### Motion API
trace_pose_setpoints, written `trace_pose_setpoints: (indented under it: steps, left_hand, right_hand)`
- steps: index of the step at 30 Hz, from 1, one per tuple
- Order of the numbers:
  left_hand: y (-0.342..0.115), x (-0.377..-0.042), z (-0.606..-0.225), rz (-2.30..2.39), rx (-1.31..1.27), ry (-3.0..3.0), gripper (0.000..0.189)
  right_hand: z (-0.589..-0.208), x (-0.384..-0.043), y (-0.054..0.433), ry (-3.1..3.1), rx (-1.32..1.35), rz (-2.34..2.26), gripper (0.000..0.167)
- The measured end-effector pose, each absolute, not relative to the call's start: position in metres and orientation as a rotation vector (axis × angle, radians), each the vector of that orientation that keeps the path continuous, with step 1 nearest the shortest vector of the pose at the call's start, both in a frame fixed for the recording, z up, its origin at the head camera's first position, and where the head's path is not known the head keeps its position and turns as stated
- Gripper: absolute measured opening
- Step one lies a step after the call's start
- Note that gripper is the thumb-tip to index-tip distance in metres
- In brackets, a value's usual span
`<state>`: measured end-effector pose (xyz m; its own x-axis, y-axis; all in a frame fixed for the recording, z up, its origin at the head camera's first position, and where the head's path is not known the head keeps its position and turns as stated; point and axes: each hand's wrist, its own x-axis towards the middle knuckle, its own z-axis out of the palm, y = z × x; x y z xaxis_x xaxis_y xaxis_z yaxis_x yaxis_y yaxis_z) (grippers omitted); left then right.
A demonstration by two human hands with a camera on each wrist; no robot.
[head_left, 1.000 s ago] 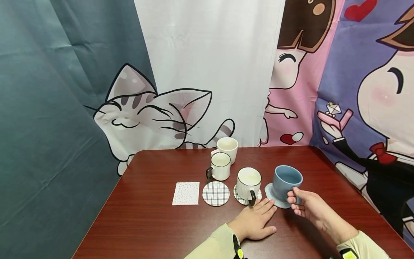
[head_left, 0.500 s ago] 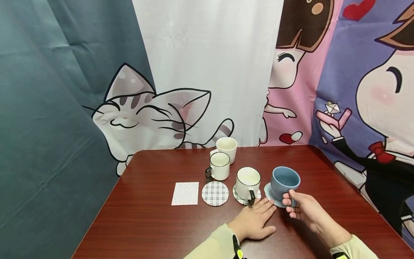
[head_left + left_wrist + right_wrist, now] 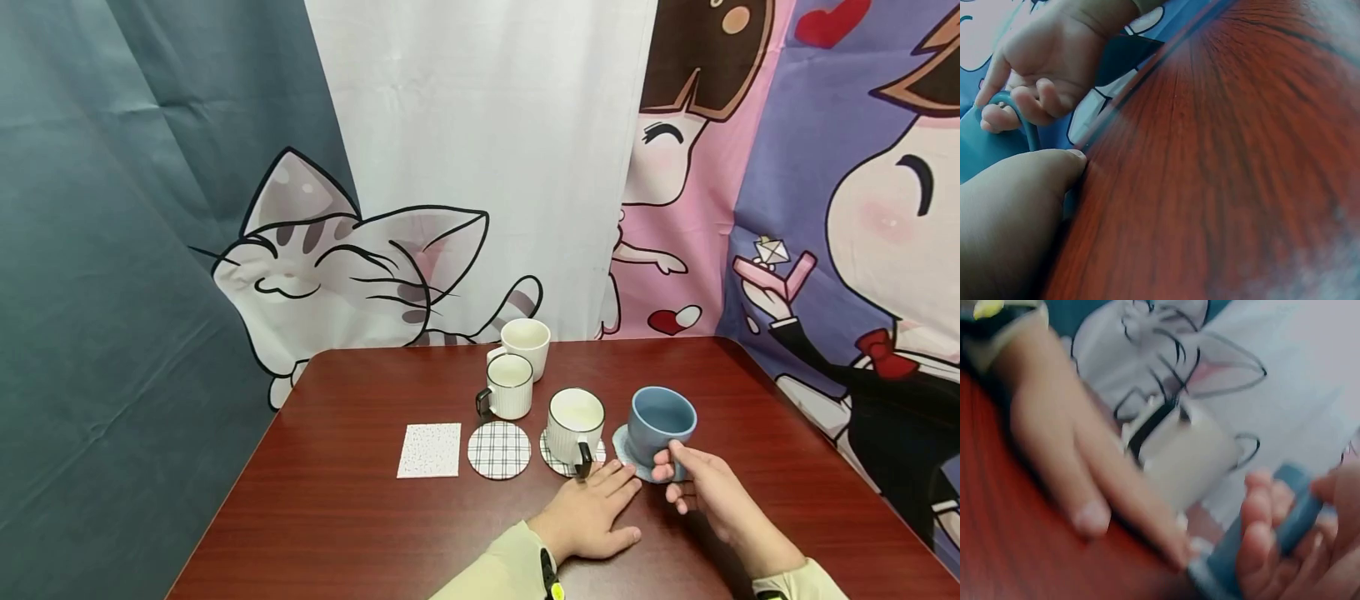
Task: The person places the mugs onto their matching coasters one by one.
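Note:
My right hand holds the blue mug by its handle; in the left wrist view the fingers hook through the blue handle. The mug stands upright over a round light-blue coaster. My left hand lies flat on the table, fingers straight, fingertips right at that coaster's edge. Just beyond it, a white ribbed mug with a black handle sits on a round plaid coaster. The right wrist view is blurred.
To the left lie another round plaid coaster and a square speckled coaster. Behind them stand a white ribbed mug with a black handle and a plain white mug. A printed curtain hangs beyond the table.
The blue mug has moved slightly left and down over its coaster, then stayed put. My right hand has shifted left with it, its lower fingers loosening a little. My left hand stays in place.

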<state>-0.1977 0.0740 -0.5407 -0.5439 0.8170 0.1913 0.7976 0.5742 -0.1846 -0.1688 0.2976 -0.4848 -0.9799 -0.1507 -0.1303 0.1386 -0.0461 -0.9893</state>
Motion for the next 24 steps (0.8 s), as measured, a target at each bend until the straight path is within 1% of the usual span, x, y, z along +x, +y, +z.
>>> trace_pose_setpoints:
  steps: [5,9,13,24]
  left_hand:
    - [0.074,-0.198,-0.544,0.131,-1.332,-2.562,0.068]
    - [0.074,-0.199,-0.545,0.137,-1.327,-2.555,0.068]
    - [0.074,-0.199,-0.544,0.133,-1.326,-2.541,0.067]
    - [0.075,-0.199,-0.542,0.127,-1.337,-2.582,0.067]
  right_hand:
    - [-0.507,-0.17,0.301,2.038,-0.314,-2.271,0.048]
    - [-0.518,-0.172,0.301,2.11,-0.472,-2.334,0.041]
    - [-0.521,-0.173,0.3,2.138,-0.543,-2.373,0.036]
    - [-0.523,-0.174,0.304,2.07,-0.636,-2.405,0.037]
